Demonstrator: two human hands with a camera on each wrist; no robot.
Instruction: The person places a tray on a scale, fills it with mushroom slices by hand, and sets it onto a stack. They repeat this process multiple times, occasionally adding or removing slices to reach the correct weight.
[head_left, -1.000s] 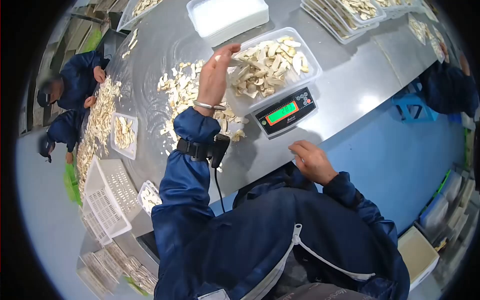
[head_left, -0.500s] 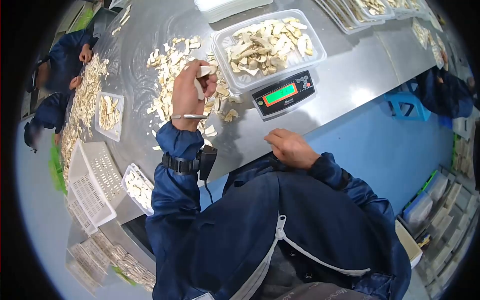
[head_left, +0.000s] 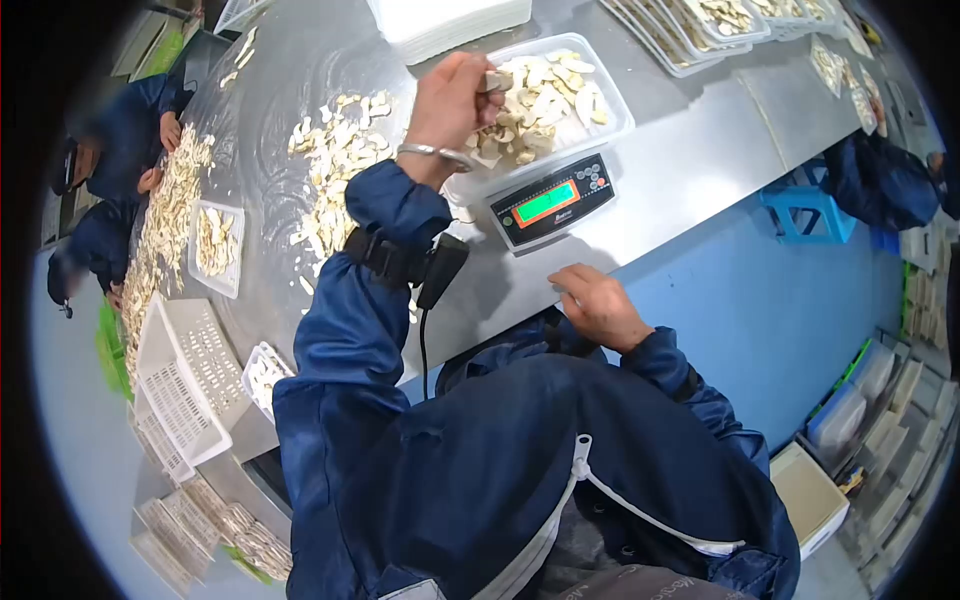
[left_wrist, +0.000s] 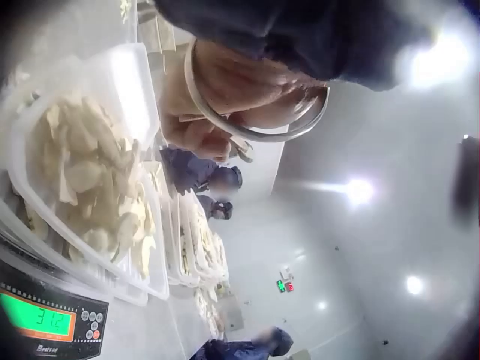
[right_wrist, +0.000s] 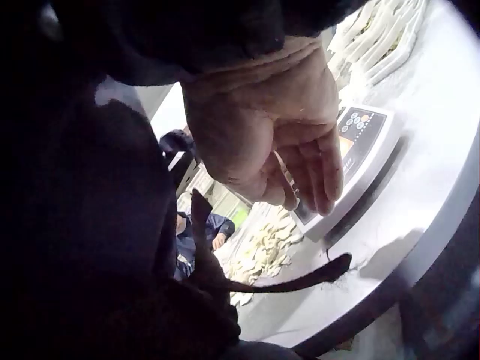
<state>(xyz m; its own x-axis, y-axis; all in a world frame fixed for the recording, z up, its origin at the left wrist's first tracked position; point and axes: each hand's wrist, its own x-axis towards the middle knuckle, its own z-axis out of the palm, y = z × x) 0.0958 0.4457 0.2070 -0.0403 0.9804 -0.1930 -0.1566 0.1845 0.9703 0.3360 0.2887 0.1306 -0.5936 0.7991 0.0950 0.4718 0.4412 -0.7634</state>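
From the head view, the left hand [head_left: 452, 95] is raised over the near-left corner of a clear plastic tray of pale dried slices [head_left: 590, 125], its fingers curled around one pale slice [head_left: 497, 80] held just above the heap. The tray sits on a grey digital scale with a green display [head_left: 550, 203], just below and to the right of that hand. To the hand's left, a loose pile of pale slices [head_left: 335, 165] lies spread on the shiny steel worktop [head_left: 690, 170]. The right hand [head_left: 597, 305] rests at the worktop's near edge, below the scale, fingers loosely bent and holding nothing.

In the left wrist view, the left hand [left_wrist: 225, 97], wearing a metal bangle [left_wrist: 259, 131], hangs above the filled tray [left_wrist: 30, 135]; its fingertips are hidden here. The scale's display [left_wrist: 45, 319] glows beneath.

In the right wrist view, the right hand [right_wrist: 277, 139] hangs with relaxed, empty fingers, the scale [right_wrist: 360, 161] just beyond them.
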